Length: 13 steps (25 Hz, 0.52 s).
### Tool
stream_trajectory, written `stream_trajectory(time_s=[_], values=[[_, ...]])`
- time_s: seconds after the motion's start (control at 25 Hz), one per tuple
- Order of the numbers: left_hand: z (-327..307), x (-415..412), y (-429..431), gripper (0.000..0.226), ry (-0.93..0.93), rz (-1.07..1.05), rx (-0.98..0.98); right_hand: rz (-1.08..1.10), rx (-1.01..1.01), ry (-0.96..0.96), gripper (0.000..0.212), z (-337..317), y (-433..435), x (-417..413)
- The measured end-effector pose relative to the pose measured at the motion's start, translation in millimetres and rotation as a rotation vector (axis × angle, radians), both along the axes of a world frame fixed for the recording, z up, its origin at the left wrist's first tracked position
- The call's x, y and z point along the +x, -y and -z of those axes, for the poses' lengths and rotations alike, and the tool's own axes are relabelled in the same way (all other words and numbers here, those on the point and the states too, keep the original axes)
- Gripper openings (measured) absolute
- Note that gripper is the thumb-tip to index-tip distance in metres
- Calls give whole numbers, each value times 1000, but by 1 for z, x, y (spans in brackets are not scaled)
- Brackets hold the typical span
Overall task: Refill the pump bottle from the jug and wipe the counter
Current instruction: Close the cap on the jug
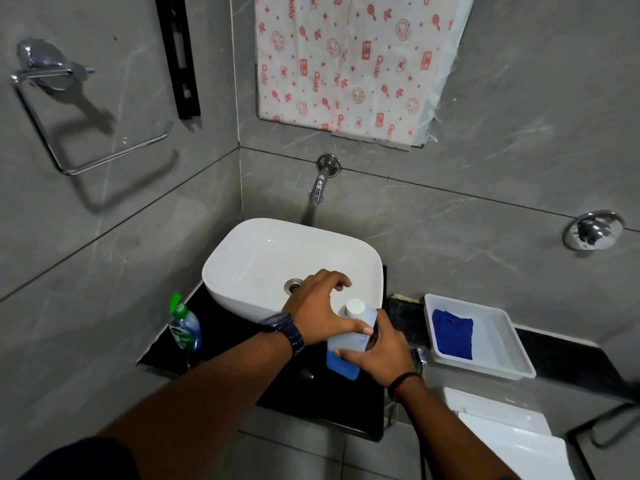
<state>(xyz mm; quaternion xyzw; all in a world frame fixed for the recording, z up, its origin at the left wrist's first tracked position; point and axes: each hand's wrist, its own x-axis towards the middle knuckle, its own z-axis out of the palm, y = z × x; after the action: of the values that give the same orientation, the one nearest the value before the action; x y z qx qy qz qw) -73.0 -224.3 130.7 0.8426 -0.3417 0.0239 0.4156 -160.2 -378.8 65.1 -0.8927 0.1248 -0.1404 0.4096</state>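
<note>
Plastic jug (341,337) partly behind right hand (381,351)

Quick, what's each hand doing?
Left hand: fingers arched beside the cap, thumb on the jug; grip cannot be told.
Right hand: closed around the jug.

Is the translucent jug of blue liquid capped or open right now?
Capped: a round white cap sits on the neck of the translucent plastic jug, gripped by the right hand, with the left hand arched beside the cap.

One jug (341,341), one pump bottle (185,329), one basin (239,296), one tap (320,183), one tray (495,337), one blue cloth (453,336).
</note>
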Motion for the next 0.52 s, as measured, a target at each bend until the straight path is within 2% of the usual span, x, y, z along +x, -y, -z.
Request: stream_trajectory(time_s=[0.08, 0.2, 0.36, 0.52], values=[[-1, 2, 2, 48, -6, -42, 10, 4, -1, -12, 72, -2, 0, 0], [-2, 3, 3, 36, 5, 98, 15, 30, 19, -5, 74, -4, 2, 0], [-3, 4, 0, 60, 54, -14, 36, 28, -18, -14, 68, -9, 2, 0], [-6, 5, 4, 39, 129, 35, -2, 29, -9, 8, 70, -13, -2, 3]])
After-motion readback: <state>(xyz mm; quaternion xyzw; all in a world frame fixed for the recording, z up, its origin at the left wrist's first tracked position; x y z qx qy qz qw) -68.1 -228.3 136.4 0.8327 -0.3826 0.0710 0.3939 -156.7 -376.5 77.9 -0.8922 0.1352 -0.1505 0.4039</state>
